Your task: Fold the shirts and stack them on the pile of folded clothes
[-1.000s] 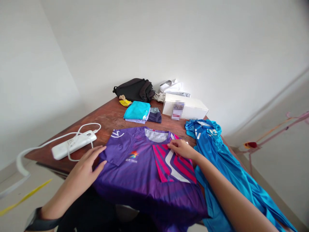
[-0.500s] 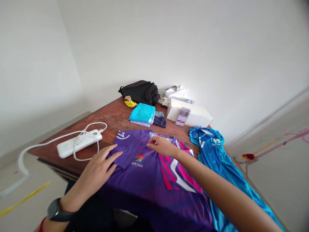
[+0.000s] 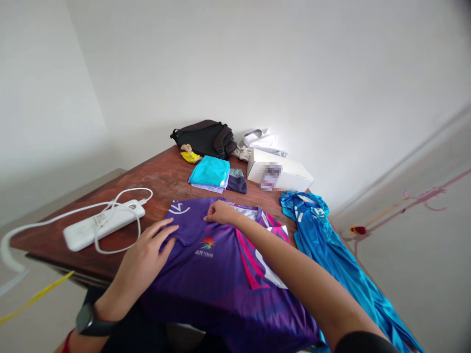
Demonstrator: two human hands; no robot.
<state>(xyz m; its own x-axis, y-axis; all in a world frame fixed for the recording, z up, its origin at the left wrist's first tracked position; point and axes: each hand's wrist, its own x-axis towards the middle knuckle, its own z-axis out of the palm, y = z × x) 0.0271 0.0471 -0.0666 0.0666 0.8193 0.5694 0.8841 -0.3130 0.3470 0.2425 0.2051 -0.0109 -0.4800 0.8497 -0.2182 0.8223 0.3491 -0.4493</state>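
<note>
Left hand (image 3: pixel 152 247): fingers spread, pressing the folded-over sleeve (image 3: pixel 187 228) flat so it lies in place.
Right hand (image 3: pixel 221 213): fingers curled at the collar edge; whether they pinch the cloth, I cannot tell.
Purple jersey (image 3: pixel 221 289): spread lower centre, under both hands.
Wooden table (image 3: pixel 162 179): white power bank (image 3: pixel 99 228) with white cable (image 3: pixel 139 228) left; crumpled blue jersey (image 3: pixel 316 235) right; folded turquoise shirt (image 3: pixel 209 171), black bag (image 3: pixel 200 138), white box (image 3: pixel 279 169) upper centre.
</note>
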